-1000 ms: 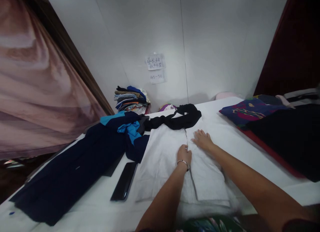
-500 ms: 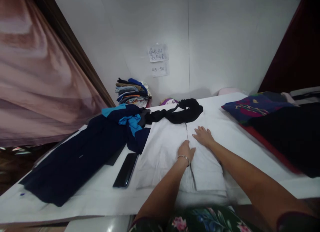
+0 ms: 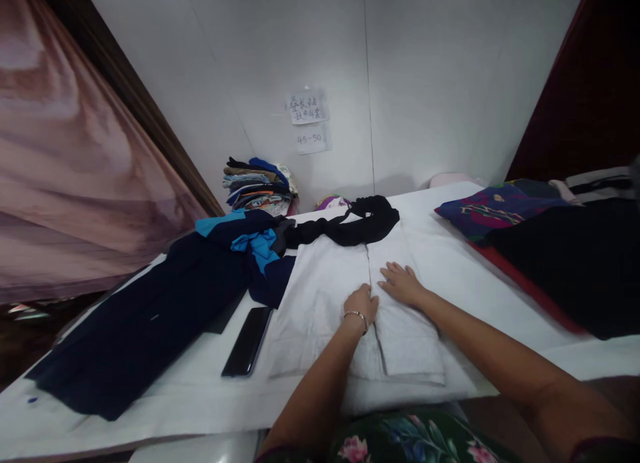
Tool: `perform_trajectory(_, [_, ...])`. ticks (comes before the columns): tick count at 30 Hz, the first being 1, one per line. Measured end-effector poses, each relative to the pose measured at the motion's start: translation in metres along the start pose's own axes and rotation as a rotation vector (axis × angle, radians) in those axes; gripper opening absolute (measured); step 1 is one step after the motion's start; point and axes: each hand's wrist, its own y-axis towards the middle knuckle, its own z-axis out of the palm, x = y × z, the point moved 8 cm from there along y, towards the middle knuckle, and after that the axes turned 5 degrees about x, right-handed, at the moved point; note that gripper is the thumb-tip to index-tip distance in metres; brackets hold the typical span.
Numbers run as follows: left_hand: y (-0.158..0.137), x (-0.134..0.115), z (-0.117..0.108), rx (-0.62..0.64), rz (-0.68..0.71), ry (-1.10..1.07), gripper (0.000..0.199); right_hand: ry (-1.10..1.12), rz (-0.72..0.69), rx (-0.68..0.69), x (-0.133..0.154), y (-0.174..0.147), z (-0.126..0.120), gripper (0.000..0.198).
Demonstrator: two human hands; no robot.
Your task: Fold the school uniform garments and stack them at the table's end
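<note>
A white garment (image 3: 320, 303) lies spread on the white-covered table in front of me, with an open slit down its middle. A twisted black part (image 3: 365, 231) runs along its far end. My left hand (image 3: 361, 306), with a bracelet at the wrist, rests on the garment just left of the slit. Its fingers are curled in at the slit's edge, and the fingertips are partly hidden. To the right of the slit, my right hand (image 3: 401, 284) lies flat on the white cloth with fingers spread.
Left of the garment are a dark phone (image 3: 247, 342) and a navy garment (image 3: 145, 323) with bright blue parts. A folded clothes stack (image 3: 260, 185) stands by the wall. Black cloth (image 3: 575, 263) and patterned cloth (image 3: 495, 210) lie on the right.
My right hand has slid a little toward me over the white cloth. My left hand has shifted slightly left at the slit. The whole view has turned a little.
</note>
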Motion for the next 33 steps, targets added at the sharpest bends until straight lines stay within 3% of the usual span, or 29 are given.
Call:
perform_trajectory(6, [-0.003,0.008,-0.001,0.003,-0.003,-0.086,0.029,-0.003,-0.080,-0.015,0.018,-0.006,0.005,0.061])
perform_trajectory(10, [-0.004,0.007,-0.002,-0.011,0.001,-0.074,0.028,0.102,-0.080,0.044,0.019,-0.020,0.004,0.061])
perform_trajectory(14, [-0.003,0.008,-0.001,-0.005,0.001,-0.065,0.028,0.199,-0.129,0.017,0.018,-0.072,0.003,0.057])
perform_trajectory(19, [0.000,0.008,0.000,0.007,-0.002,-0.067,0.033,0.265,-0.147,-0.040,0.020,-0.155,0.023,0.059])
perform_trajectory(22, [-0.011,-0.001,-0.008,-0.069,0.034,-0.045,0.035,0.381,-0.174,-0.045,0.017,-0.179,0.027,0.057])
perform_trajectory(26, [-0.050,-0.034,-0.011,-0.156,0.247,-0.051,0.020,0.565,-0.090,-0.212,-0.024,-0.165,0.007,0.053])
perform_trajectory(29, [-0.088,-0.067,0.009,-0.017,0.537,-0.060,0.017,0.747,0.088,-0.292,-0.068,-0.127,-0.004,0.049])
perform_trajectory(33, [-0.117,-0.087,0.044,0.147,0.767,0.061,0.042,0.934,0.289,-0.257,-0.098,-0.065,-0.008,0.046])
